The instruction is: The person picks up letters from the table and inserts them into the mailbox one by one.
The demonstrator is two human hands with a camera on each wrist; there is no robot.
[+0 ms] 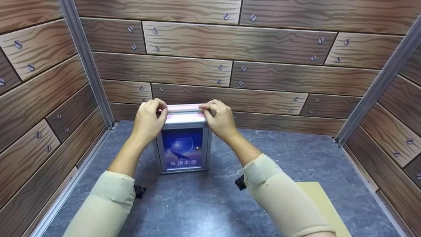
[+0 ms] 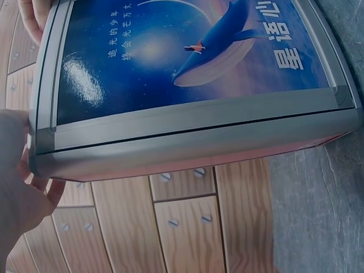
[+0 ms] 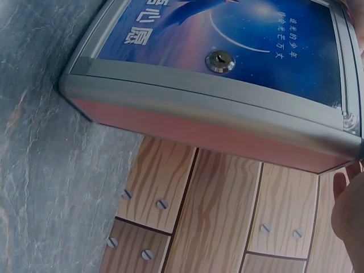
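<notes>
A grey metal lock box (image 1: 206,148) stands upright on the floor panel, its blue front printed with a whale, a crescent and white lettering. A round key lock (image 3: 220,61) sits on the front panel near one side. At the top left corner of the box, my left hand (image 1: 148,118) pinches the upper edge between curled fingers and thumb. My right hand (image 1: 221,119) does the same at the top right corner. Between the hands runs the pale, pink-tinted top (image 1: 184,117). Pink side walls show in both wrist views. Some fingertips are hidden behind the box.
Walls with a printed wood-plank pattern (image 1: 263,75) rise behind and on both sides. A grey marbled surface (image 1: 197,200) lies under the box. Partly beneath the right forearm is a flat yellow sheet (image 1: 324,200). Metal corner posts (image 1: 82,56) join the walls.
</notes>
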